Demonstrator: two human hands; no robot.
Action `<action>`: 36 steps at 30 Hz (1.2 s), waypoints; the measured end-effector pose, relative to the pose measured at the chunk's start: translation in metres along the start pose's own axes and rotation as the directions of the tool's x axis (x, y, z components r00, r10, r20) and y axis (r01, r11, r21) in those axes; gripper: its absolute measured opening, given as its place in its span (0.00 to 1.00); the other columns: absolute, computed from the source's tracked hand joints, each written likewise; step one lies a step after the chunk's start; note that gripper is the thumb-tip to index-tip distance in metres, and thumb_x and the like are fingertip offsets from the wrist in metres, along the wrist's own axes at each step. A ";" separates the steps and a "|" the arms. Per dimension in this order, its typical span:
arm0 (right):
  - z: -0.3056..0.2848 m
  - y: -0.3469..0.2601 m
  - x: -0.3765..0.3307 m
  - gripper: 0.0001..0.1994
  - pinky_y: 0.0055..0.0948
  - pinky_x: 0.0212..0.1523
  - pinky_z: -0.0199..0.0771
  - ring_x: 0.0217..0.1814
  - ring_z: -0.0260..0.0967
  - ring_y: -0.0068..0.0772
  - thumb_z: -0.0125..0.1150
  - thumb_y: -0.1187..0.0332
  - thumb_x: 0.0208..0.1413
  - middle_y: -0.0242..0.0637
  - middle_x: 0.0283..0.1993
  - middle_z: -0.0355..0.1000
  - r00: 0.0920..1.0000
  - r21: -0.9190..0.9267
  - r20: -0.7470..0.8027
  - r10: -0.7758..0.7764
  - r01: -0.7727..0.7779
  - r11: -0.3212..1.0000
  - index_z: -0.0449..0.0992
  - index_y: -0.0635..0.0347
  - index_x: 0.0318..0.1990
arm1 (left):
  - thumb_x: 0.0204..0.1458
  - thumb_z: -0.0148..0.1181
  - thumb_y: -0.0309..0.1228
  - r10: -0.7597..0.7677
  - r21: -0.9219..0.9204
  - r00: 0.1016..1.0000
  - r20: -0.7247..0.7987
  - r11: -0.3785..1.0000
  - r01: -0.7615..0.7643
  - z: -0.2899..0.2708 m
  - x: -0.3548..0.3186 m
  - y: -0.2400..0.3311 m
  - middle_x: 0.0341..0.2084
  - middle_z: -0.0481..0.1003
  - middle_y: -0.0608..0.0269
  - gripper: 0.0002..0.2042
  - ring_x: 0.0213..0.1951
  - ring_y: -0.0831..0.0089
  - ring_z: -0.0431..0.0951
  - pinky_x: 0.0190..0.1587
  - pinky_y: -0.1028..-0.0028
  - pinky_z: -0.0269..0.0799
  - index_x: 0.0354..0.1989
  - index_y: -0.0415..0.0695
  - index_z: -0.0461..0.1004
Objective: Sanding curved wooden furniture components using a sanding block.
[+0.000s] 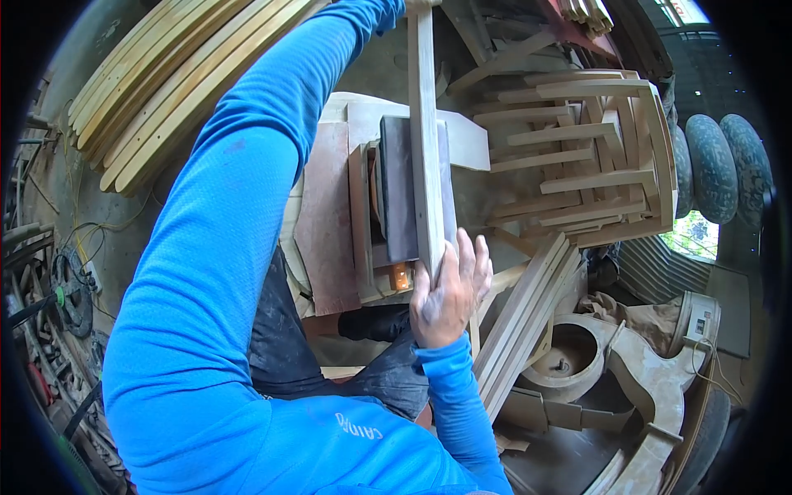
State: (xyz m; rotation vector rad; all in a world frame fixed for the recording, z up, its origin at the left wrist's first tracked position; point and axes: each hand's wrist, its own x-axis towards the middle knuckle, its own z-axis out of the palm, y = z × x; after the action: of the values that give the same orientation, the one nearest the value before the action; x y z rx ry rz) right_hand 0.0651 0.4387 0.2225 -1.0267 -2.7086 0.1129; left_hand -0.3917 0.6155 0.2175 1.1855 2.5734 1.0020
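Long pale wooden bar (pixel 425 157) at upper centre, seemingly steadied from both ends
It overlies a dark grey rectangular block (pixel 401 194); the right hand (pixel 446 304) clamps its lower end between fingers; the left hand (pixel 421 2) is cropped, grip unclear.

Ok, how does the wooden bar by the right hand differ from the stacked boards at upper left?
The wooden bar is a single piece, while the stacked boards are several lying together. The right hand grips the wooden bar's near end; no hand touches the stacked boards. The wooden bar looks pale greyish, the stacked boards warmer and yellower. Both are long, narrow and wooden.
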 end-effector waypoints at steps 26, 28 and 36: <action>0.091 -0.029 0.196 0.30 0.64 0.75 0.39 0.80 0.43 0.59 0.67 0.64 0.56 0.53 0.72 0.53 0.865 0.150 -0.499 -0.059 0.154 0.977 0.60 0.60 0.63 | 0.49 0.62 0.21 0.239 -0.759 0.862 -0.447 0.408 -0.507 -0.123 -0.056 0.164 0.35 0.69 0.60 0.27 0.29 0.73 0.75 0.24 0.70 0.79 0.59 0.41 0.62; 0.089 -0.031 0.192 0.35 0.65 0.76 0.37 0.80 0.41 0.60 0.67 0.60 0.57 0.52 0.75 0.50 0.884 0.195 -0.466 -0.047 0.155 0.968 0.57 0.60 0.68 | 0.48 0.62 0.24 0.394 -0.558 0.751 -0.531 0.505 -0.659 -0.129 -0.078 0.185 0.38 0.70 0.56 0.29 0.39 0.68 0.76 0.36 0.63 0.79 0.61 0.41 0.63; -0.130 0.035 0.025 0.25 0.45 0.67 0.67 0.67 0.67 0.49 0.62 0.69 0.64 0.51 0.70 0.63 0.841 0.571 -0.515 -0.167 0.482 0.665 0.66 0.64 0.67 | 0.44 0.65 0.33 0.592 -0.204 0.457 -0.664 0.445 -0.872 -0.094 -0.248 0.264 0.38 0.80 0.55 0.22 0.38 0.54 0.84 0.38 0.58 0.82 0.50 0.53 0.70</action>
State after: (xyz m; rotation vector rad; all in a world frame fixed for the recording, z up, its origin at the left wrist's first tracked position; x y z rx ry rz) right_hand 0.1021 0.4797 0.3482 -0.2636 -2.1000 0.6851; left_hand -0.0927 0.5129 0.4183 2.1883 1.6088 2.3088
